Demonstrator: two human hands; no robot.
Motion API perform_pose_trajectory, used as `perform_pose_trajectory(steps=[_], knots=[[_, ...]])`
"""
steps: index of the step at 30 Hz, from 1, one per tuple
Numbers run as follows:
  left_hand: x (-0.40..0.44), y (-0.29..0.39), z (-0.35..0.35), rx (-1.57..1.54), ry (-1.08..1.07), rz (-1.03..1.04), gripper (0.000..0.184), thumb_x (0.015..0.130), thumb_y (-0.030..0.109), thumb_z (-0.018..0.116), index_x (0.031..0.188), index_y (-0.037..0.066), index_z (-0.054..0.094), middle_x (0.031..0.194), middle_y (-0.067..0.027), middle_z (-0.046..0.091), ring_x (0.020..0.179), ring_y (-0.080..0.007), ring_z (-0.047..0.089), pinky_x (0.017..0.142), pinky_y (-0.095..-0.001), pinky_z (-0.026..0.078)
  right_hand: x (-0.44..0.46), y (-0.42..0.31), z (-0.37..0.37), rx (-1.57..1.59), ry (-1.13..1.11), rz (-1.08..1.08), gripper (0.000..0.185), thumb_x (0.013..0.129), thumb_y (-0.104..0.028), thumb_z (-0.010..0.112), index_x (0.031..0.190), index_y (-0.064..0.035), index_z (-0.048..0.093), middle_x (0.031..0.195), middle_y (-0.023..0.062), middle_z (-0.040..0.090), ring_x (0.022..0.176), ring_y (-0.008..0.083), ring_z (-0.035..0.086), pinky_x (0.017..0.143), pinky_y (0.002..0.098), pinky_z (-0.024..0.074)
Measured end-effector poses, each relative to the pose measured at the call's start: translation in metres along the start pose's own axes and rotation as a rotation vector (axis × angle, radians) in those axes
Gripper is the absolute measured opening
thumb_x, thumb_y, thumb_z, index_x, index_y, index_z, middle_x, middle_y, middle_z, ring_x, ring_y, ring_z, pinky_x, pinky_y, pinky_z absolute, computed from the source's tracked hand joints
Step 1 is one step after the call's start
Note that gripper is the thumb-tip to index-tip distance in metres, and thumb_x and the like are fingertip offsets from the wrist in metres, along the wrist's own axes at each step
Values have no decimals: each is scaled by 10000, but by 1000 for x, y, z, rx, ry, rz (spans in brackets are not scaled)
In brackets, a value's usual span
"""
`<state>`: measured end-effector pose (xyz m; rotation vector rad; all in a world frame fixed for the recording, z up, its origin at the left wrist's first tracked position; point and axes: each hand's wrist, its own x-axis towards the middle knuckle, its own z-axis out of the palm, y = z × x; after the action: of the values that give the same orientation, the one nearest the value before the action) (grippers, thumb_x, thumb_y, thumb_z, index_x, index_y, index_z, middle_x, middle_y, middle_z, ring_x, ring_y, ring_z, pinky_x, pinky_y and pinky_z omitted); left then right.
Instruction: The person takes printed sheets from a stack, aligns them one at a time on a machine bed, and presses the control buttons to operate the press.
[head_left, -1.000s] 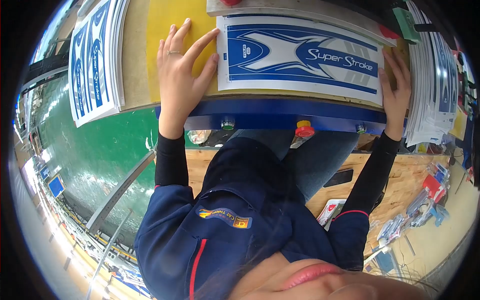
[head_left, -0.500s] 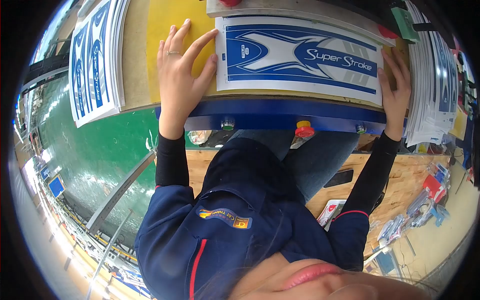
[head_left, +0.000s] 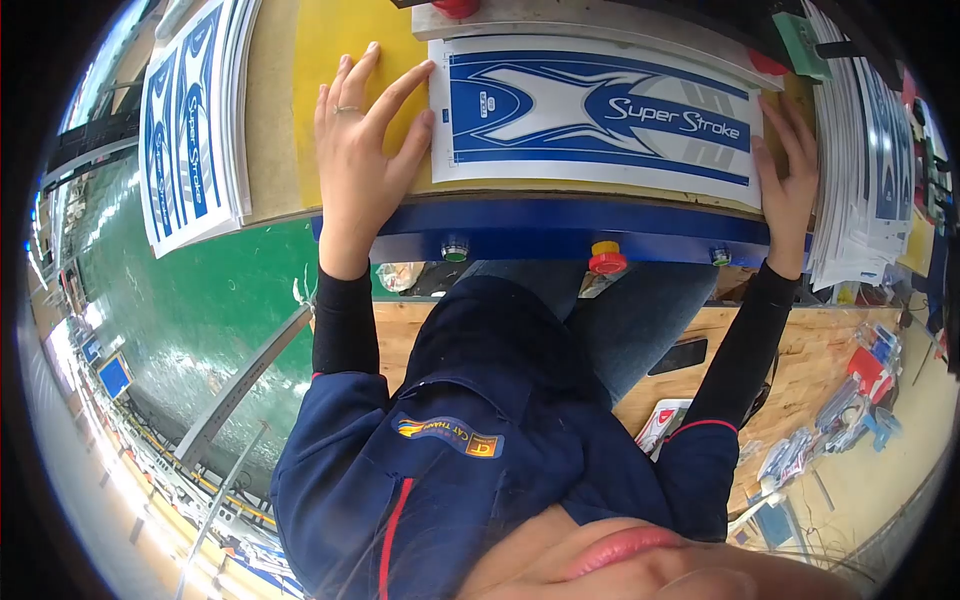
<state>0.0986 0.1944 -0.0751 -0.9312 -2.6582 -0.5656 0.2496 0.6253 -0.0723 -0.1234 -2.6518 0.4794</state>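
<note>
A white sheet printed in blue and grey with "Super Stroke" (head_left: pixel 545 105) lies flat on the yellow work surface (head_left: pixel 318 40). At its left edge rests my left hand (head_left: pixel 365 150), open, fingers spread, with the index fingertip and thumb against the sheet's side. My right hand (head_left: pixel 788 175) lies open along the right edge, its thumb and fingertips at the sheet's border. A pale metal bar (head_left: pixel 590 40) runs just behind the sheet's far edge, partly cut off by the frame.
A stack of printed sheets (head_left: pixel 190 130) stands at the left, and another stack (head_left: pixel 860 180) at the right. Along the blue front panel (head_left: pixel 530 228) sit a red push button (head_left: pixel 607 260), a green button (head_left: pixel 455 251) and another green button (head_left: pixel 721 257). A green block (head_left: pixel 800 45) is at the back right.
The view has shifted very slightly. Both hands stay at the sheet's edges, and the sheet shows no clear movement on the work surface.
</note>
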Motion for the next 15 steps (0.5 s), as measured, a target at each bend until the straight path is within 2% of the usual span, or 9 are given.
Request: perform_pose_trajectory(steps=[10,15], knots=[[4,6,-6,-32,-4,-1,397,916,270,661,1312,266,682,1486,-182,502,1424,-408,407,1196,-531,244,4,-1,-2,28,11,-45,403,893,-225,706,1293,-183,685,1436,147,570,1326,360,522,1124,428,397],[3,4,-5,-18,-18,-16,358,919,265,664,1269,203,707,1495,-149,508,1438,-381,404,1200,-530,251,2,1,-1,24,29,-35,407,865,-230,725,1270,-202,693,1429,136,574,1310,367,526,1121,442,405]])
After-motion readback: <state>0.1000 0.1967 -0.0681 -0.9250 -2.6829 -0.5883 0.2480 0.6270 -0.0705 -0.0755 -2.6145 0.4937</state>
